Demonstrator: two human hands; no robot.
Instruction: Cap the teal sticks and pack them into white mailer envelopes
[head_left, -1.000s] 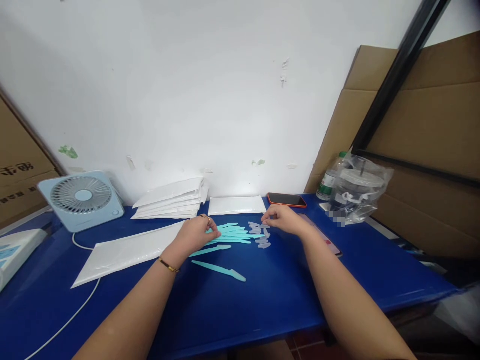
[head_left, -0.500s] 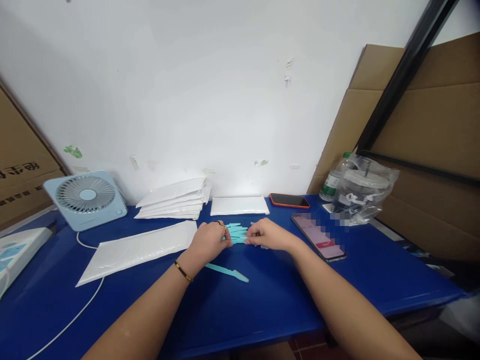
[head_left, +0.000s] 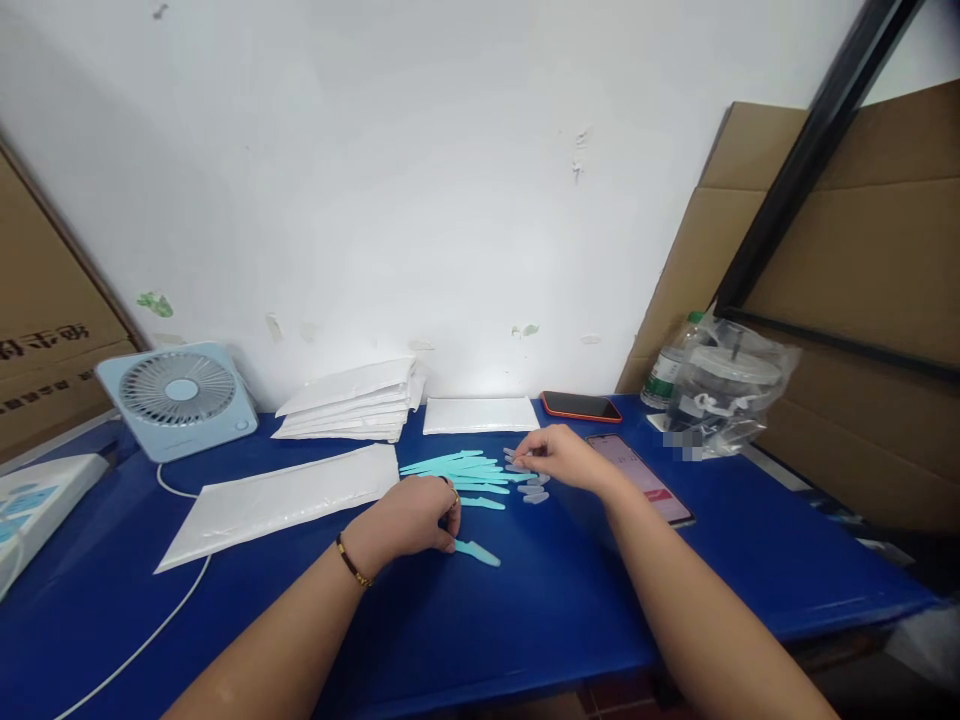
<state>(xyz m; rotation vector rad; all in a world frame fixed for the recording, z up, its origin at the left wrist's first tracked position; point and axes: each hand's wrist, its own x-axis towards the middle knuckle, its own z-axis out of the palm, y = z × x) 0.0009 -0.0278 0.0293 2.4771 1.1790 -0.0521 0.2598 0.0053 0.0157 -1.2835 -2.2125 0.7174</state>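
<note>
Several turquoise eyebrow razors (head_left: 450, 466) lie in a loose, overlapping pile on the blue table. My left hand (head_left: 420, 515) is closed with its fingertips on the handle of a single razor (head_left: 478, 553) nearer to me, whose head points right. Around the right end of the pile are several small clear plastic blade covers (head_left: 534, 495). Above them my right hand (head_left: 559, 457) has thumb and fingers drawn together in a pinch. Whatever is between those fingertips is too small to make out.
White padded envelopes lie left, one flat (head_left: 285, 505) and others in a stack (head_left: 349, 400). Another envelope (head_left: 480, 415) lies by the wall. Two phones (head_left: 581, 406) are on the right, beside a bagged cup (head_left: 731, 385) and a bottle (head_left: 667, 375). A fan (head_left: 180, 395) stands left.
My left hand has come down toward me from the pile to the single razor. My right hand has shifted slightly right and up. The pile and clear covers now show, spread out.
</note>
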